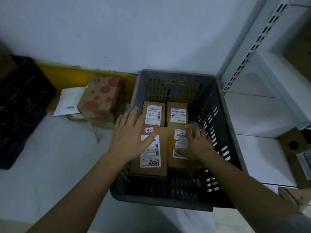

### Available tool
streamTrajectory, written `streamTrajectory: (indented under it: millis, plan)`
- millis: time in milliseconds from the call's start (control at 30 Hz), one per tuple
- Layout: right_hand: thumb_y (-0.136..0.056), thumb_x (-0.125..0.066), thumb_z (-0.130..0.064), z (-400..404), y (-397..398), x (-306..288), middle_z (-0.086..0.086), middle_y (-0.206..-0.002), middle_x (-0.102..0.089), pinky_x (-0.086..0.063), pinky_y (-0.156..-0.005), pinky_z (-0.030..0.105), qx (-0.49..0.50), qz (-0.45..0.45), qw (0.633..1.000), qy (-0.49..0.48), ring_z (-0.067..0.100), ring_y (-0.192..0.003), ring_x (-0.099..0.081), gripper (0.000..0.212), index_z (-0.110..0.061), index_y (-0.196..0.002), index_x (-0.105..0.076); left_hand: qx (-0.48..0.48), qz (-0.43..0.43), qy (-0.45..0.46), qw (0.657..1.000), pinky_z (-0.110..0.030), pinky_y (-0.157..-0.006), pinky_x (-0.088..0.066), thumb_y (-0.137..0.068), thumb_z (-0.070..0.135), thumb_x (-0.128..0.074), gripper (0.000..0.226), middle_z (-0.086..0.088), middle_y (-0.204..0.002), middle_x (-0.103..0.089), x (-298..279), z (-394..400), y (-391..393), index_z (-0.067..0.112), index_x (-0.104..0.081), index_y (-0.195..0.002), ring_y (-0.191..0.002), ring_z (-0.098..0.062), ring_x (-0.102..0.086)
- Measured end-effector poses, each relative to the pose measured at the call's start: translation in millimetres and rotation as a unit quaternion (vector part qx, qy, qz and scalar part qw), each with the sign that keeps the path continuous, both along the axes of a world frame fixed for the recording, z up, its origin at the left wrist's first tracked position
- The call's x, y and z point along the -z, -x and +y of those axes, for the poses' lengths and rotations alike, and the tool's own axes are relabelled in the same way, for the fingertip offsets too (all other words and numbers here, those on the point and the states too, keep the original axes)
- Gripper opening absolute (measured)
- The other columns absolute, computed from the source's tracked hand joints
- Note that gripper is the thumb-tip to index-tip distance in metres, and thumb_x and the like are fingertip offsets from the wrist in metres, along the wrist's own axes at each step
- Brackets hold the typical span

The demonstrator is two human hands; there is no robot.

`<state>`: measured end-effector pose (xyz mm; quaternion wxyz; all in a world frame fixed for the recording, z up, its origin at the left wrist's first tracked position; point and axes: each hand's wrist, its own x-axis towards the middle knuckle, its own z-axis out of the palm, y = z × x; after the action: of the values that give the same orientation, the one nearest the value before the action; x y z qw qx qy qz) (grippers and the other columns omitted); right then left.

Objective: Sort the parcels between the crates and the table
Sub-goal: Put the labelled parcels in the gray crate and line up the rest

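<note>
Cardboard parcels (149, 153) lying flat in grey crate (223, 125), long axes pointing away, both hands' fingers (134, 115) spread

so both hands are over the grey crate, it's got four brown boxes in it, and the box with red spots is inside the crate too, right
Not quite. The head view shows the box with red spots outside the grey crate, on the table to its left, beside a white envelope. The rest holds: the left hand and right hand are over the crate, and four brown boxes lie inside it.
</note>
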<state>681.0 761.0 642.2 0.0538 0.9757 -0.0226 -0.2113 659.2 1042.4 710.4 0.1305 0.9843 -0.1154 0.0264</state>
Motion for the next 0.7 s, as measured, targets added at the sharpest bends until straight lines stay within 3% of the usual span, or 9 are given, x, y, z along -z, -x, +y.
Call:
streamTrajectory:
  millis: [200, 433, 567, 700]
  plan:
    - [-0.096, -0.02, -0.088, 19.4, -1.3, -33.8, 0.014, -0.181, 0.009, -0.015, -0.133, 0.061, -0.028, -0.158, 0.987, -0.008, 0.04, -0.166, 0.004, 0.1, -0.026, -0.173, -0.008, -0.061, 0.008, 0.017, 0.998, -0.058, -0.133, -0.01, -0.097, 0.08, -0.026, 0.09, -0.01, -0.18, -0.014, -4.0, 27.8, 12.7, 0.026, -0.028, -0.169, -0.165, -0.033, -0.012]
    - [-0.101, -0.009, -0.079, 117.3, 10.2, -77.1, 0.015, -0.181, -0.006, -0.016, -0.133, 0.059, -0.058, -0.257, 0.962, -0.077, 0.038, -0.167, -0.004, 0.09, -0.024, -0.171, -0.026, -0.131, 0.002, -0.017, 0.991, -0.061, -0.13, -0.014, -0.102, 0.073, -0.026, 0.084, -0.013, -0.178, -0.017, 0.7, 115.6, 31.2, 0.024, -0.025, -0.17, -0.162, -0.037, -0.016]
    - [-0.104, -0.017, -0.077, 199.6, 24.1, -89.8, 0.016, -0.181, -0.011, -0.014, -0.133, 0.057, -0.061, -0.275, 0.953, -0.109, 0.038, -0.167, -0.005, 0.085, -0.024, -0.171, -0.028, -0.139, 0.01, -0.023, 0.99, -0.064, -0.128, -0.016, -0.095, 0.073, -0.024, 0.089, -0.017, -0.175, -0.025, 3.9, 184.8, 49.8, 0.023, -0.032, -0.168, -0.161, -0.039, -0.021]
    - [-0.106, -0.026, -0.075, 275.3, 39.4, -83.4, 0.014, -0.18, -0.013, -0.015, -0.134, 0.056, -0.081, -0.275, 0.95, -0.122, 0.037, -0.167, -0.007, 0.081, -0.026, -0.171, -0.027, -0.143, 0.031, -0.032, 0.989, -0.062, -0.131, -0.009, -0.1, 0.073, -0.025, 0.086, -0.015, -0.178, -0.015, 14.0, 244.2, 59.2, 0.024, -0.021, -0.171, -0.163, -0.038, -0.014]
